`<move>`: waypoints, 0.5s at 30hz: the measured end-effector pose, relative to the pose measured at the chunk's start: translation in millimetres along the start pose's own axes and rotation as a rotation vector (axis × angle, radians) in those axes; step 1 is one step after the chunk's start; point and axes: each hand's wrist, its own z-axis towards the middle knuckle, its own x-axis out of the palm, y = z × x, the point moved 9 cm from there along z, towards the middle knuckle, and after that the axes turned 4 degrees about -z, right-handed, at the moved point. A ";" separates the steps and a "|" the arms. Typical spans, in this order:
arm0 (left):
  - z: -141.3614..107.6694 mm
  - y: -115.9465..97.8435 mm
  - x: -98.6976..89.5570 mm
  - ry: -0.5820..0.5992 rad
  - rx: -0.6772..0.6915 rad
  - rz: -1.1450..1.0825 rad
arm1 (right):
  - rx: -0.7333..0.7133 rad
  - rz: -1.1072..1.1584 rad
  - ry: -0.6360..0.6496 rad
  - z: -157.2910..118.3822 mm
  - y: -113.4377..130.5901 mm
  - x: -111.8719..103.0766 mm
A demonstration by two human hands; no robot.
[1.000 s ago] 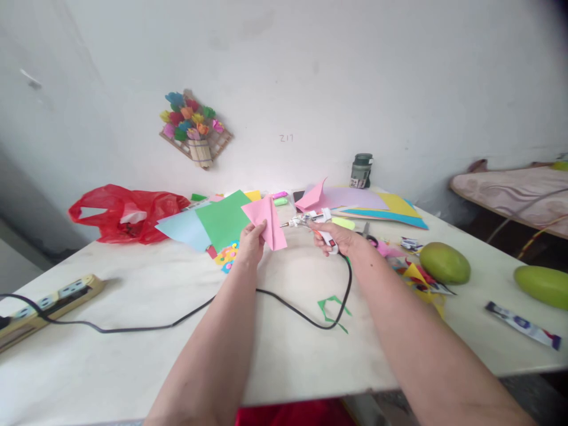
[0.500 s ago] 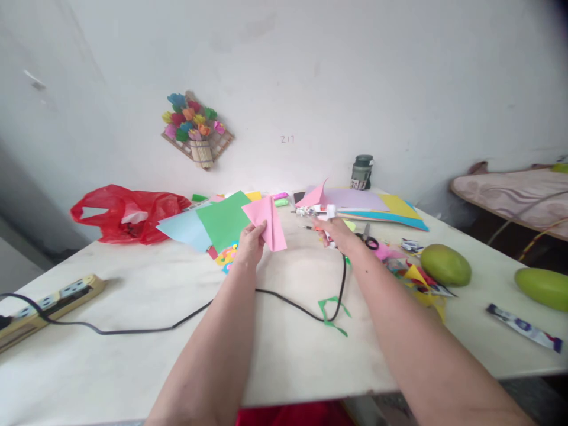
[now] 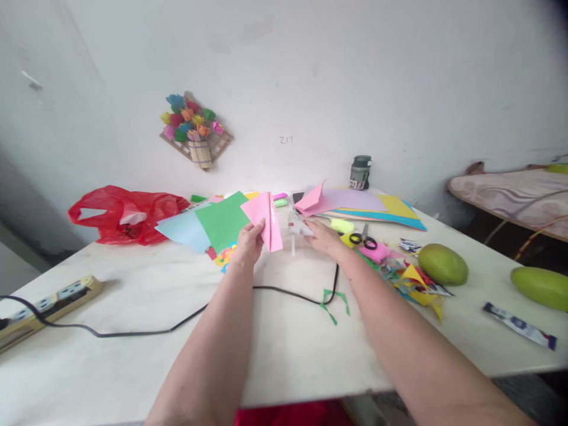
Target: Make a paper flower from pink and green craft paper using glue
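Note:
My left hand [image 3: 252, 241] pinches a folded piece of pink paper [image 3: 261, 222] by its lower left edge, raised over the table. A shiny streak runs along the paper's right part. My right hand [image 3: 323, 236] is closed around a pale, partly see-through glue gun [image 3: 298, 227], blurred, just right of the pink paper. From beneath this hand a black cord [image 3: 288, 297] runs across the table. Black-handled scissors [image 3: 364, 239] lie right of my right hand. Another folded pink paper [image 3: 312, 200] stands behind the glue gun.
Green paper [image 3: 224, 220], light blue paper [image 3: 184, 228] and a red plastic bag [image 3: 128, 213] lie at the left. A power strip [image 3: 53, 305] is at the left edge. Coloured scraps [image 3: 419, 284], a green mango [image 3: 442, 264] and a tube [image 3: 519, 325] lie on the right.
My right hand has moved left and turned, bringing the glue gun closer to the pink paper. The cord and green scraps have shifted slightly. My left hand keeps its hold.

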 end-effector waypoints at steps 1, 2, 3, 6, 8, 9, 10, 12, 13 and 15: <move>0.0 -0.7 0.0 -0.002 0.004 -0.002 | -0.016 -0.028 0.018 0.3 1.5 5.7; 0.0 -1.0 0.4 -0.001 0.005 -0.003 | -0.032 -0.058 0.034 0.4 3.3 10.9; -0.2 -1.0 1.3 0.005 0.005 -0.002 | -0.047 -0.086 0.046 0.1 5.4 15.5; -2.0 1.8 7.4 0.043 -0.015 0.011 | -0.082 -0.148 0.070 -1.9 12.3 24.6; -4.2 5.7 12.6 0.074 -0.044 0.029 | -0.096 -0.174 0.075 -3.4 16.0 26.1; -5.5 8.2 15.3 0.088 -0.062 0.041 | -0.101 -0.185 0.064 -3.8 17.6 24.5; -6.8 10.9 17.8 0.102 -0.081 0.054 | -0.105 -0.192 0.039 -3.8 19.0 20.9; -9.2 16.2 22.8 0.132 -0.116 0.073 | -0.095 -0.175 -0.055 -2.4 20.2 8.2; -10.2 18.8 25.3 0.148 -0.130 0.077 | -0.077 -0.137 -0.103 -1.2 19.4 1.4; -12.1 23.6 30.2 0.180 -0.156 0.075 | -0.030 0.042 -0.164 1.6 16.4 -8.1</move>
